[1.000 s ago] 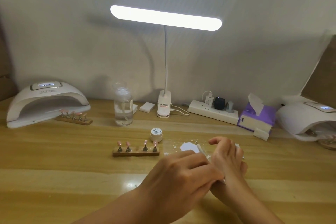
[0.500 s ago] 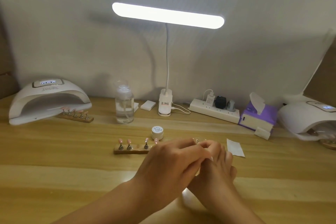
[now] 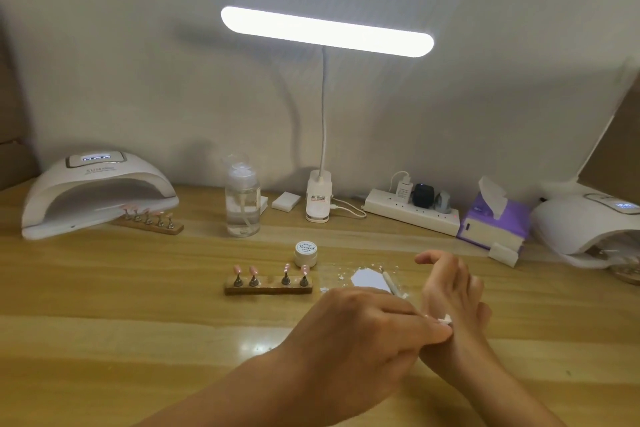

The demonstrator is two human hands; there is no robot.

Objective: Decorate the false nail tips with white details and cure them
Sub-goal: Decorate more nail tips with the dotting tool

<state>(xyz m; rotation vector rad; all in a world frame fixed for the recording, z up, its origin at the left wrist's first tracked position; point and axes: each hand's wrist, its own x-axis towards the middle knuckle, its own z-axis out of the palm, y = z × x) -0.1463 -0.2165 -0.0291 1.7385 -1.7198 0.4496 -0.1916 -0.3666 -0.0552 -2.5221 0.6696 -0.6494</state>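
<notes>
The false nail tips [image 3: 254,269], four pink ones, stand on pins in a wooden holder [image 3: 268,289] on the bench [image 3: 138,322], with a gap between the second and third. The holder's long axis runs left to right. It lies left of both hands and a little farther from the person, and the left hand [image 3: 363,333] is the nearer one.

That hand's fingers are drawn together and pinch a white scrap [image 3: 446,319] against the base of the right hand [image 3: 450,291]. It may be a wipe or a loose tip; it is too small to tell. The right hand's fingers are loosely bent with the thumb out, and I cannot tell whether it holds anything.

A small jar [image 3: 306,251] sits just behind the holder's right end. Between the holder and the right hand lies a white paper [image 3: 369,279] with a thin brush [image 3: 390,282] slanting across its right edge, nearer the right hand. By my reading, picking up the brush is the next step.

At the far left, a second holder [image 3: 149,220] of tips sits at the mouth of a curing lamp [image 3: 97,191].
</notes>
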